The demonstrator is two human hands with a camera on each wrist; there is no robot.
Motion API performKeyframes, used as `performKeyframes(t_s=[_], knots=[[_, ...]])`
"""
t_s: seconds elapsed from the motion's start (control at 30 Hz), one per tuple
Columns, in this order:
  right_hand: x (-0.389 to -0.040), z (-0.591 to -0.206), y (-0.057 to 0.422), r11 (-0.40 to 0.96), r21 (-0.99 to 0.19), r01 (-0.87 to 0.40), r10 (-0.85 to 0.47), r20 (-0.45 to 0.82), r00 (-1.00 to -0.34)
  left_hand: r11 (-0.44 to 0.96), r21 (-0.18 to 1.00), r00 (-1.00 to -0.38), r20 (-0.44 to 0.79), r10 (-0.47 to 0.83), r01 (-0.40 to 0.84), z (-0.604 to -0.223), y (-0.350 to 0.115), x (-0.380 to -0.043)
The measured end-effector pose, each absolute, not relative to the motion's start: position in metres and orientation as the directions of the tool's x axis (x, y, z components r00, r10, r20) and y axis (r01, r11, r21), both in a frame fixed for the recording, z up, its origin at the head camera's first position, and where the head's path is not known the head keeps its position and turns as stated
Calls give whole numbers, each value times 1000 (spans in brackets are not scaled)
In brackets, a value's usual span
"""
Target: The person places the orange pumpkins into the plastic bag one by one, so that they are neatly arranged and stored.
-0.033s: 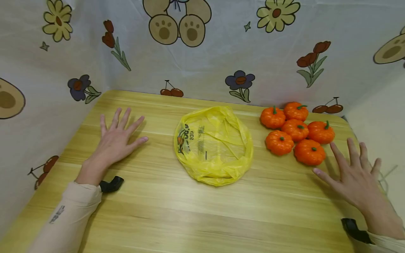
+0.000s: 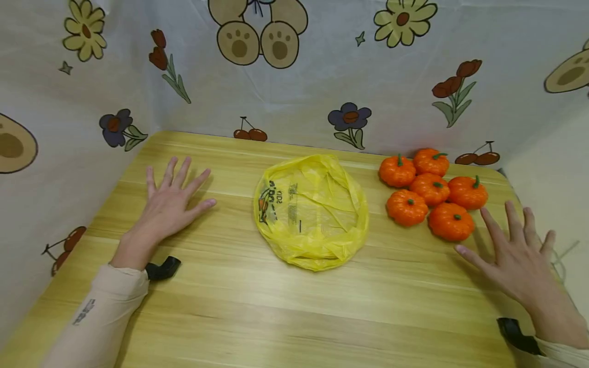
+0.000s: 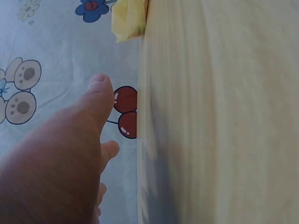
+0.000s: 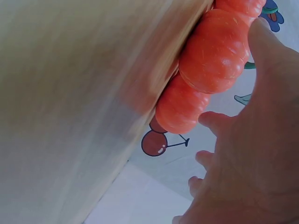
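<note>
A yellow plastic bag (image 2: 317, 204) with dark print sits in the middle of the wooden table, its mouth spread into a wide ring. Several small orange pumpkins (image 2: 451, 222) with green stems are clustered to its right. My left hand (image 2: 167, 207), fingers spread, is over the left side of the table and holds nothing. On the right, my right hand (image 2: 520, 255) is also spread and bare, its thumb and index finger close beside the nearest pumpkins. The right wrist view shows a pumpkin (image 4: 215, 51) just past the thumb.
A white cloth (image 2: 285, 97) printed with flowers, cherries and bear feet hangs behind the table and along its left. Black curved pieces (image 2: 163, 268) sit at both wrists. The wooden tabletop (image 2: 294, 312) stretches toward me, and a thin pale cord lies beyond its right edge.
</note>
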State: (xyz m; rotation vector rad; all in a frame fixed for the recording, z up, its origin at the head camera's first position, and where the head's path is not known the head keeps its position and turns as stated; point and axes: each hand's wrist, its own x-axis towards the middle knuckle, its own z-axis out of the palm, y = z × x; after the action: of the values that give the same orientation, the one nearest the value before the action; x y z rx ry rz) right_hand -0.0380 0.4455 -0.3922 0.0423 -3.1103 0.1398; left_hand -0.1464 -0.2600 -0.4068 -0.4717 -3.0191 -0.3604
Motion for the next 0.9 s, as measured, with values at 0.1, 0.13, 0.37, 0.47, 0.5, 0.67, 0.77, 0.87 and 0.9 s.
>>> performKeyframes(t_s=[0.1,0.13,0.37,0.47,0.5,0.67,0.77,0.87,0.9], knots=[[-38,-392,446,997,-78,-27,-24,29,-999,926,217,-951,106,291,308,-406,-260,-146],[-38,-392,446,997,-71,-25,-23,27,-999,926,216,-951,109,291,308,-406,-259,-146],[-40,-394,446,992,-120,-32,-27,51,-998,904,311,-956,103,275,294,-409,-262,-149],[-40,-395,445,987,-157,-38,-27,68,-997,851,449,-961,94,259,273,-413,-266,-152],[-40,-395,445,985,-167,-40,-29,71,-997,826,496,-962,95,257,269,-415,-267,-153],[-37,-396,444,975,-217,-55,-37,86,-996,711,651,-962,139,234,266,-425,-274,-157],[-37,-396,443,961,-267,-65,-36,113,-993,664,698,-962,170,213,270,-428,-276,-158],[-40,-395,441,932,-350,-89,-37,154,-987,633,724,-961,195,194,275,-429,-277,-158],[-42,-394,440,920,-379,-97,-38,160,-986,630,727,-962,200,187,273,-429,-277,-158]])
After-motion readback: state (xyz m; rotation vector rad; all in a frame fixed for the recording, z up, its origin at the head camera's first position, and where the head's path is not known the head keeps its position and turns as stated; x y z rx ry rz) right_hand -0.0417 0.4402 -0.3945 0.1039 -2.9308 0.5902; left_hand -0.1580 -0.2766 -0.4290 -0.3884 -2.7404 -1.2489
